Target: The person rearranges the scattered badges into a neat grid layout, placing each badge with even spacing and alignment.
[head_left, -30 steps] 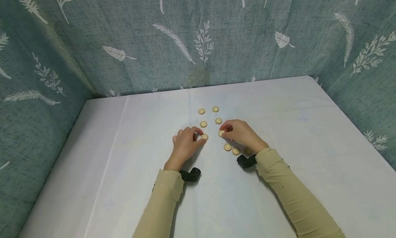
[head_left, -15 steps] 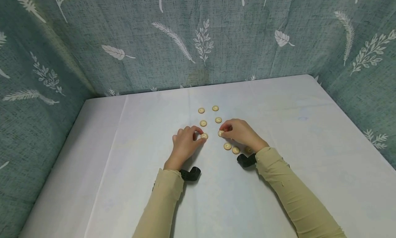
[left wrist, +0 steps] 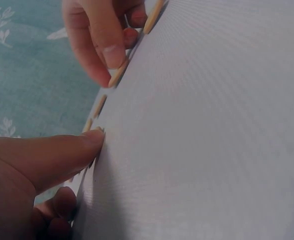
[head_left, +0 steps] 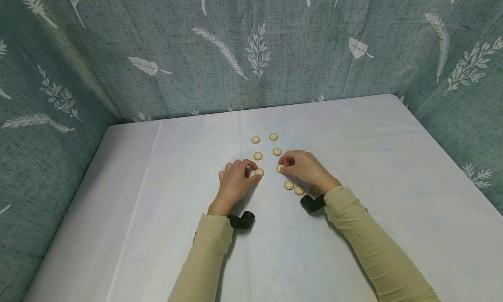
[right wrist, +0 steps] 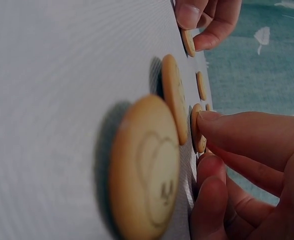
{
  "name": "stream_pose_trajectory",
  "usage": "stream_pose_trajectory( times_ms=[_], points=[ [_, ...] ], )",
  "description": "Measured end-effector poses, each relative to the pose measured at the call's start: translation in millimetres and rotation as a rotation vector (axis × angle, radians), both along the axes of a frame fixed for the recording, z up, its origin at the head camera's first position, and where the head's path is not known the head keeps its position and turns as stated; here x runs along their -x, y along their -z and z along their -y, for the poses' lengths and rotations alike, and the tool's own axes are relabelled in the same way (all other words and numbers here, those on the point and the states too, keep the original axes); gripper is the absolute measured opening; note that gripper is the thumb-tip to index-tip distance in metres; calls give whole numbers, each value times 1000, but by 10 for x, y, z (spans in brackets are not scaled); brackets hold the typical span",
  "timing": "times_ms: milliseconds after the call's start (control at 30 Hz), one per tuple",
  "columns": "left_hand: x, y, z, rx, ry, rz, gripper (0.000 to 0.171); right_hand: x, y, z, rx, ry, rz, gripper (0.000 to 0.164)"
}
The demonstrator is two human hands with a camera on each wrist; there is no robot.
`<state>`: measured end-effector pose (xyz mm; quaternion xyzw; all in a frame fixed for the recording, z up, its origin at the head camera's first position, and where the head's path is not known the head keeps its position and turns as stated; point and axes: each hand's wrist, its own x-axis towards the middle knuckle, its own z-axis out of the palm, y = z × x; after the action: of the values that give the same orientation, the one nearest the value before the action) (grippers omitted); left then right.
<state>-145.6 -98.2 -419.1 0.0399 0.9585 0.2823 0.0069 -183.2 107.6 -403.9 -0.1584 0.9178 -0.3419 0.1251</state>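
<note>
Several small round biscuits lie flat on the white table, some with a bear face on top, as on the near biscuit (right wrist: 144,170) in the right wrist view. Between thumb and index finger, my left hand (head_left: 235,183) pinches the edges of one biscuit (head_left: 259,172) at table level. Across a narrow gap, my right hand (head_left: 308,167) pinches another biscuit (head_left: 280,168), partly covered by its fingertips. Beyond the hands, two short rows run away from me, including a left biscuit (head_left: 258,156) and a right biscuit (head_left: 277,152).
Below my right hand lie a biscuit (head_left: 288,185), a second biscuit (head_left: 299,190) and a third biscuit (head_left: 315,190) beside the wrist. Black wrist cameras, such as the left camera (head_left: 242,220), sit low over the tablecloth (head_left: 157,232). A green leaf-patterned curtain (head_left: 298,70) surrounds the far edge.
</note>
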Motion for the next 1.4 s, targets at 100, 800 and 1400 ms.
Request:
stream_pose_trajectory(
  times_ms=[100,800,1400],
  points=[
    [-5,-5,0,-1,0,-1,24,3,2,4,-3,1,-1,17],
    [17,22,6,3,-4,-2,24,-11,-26,15,-9,1,-21,14],
    [16,17,8,8,1,-4,23,6,-48,-57,37,-51,83,22]
  ],
)
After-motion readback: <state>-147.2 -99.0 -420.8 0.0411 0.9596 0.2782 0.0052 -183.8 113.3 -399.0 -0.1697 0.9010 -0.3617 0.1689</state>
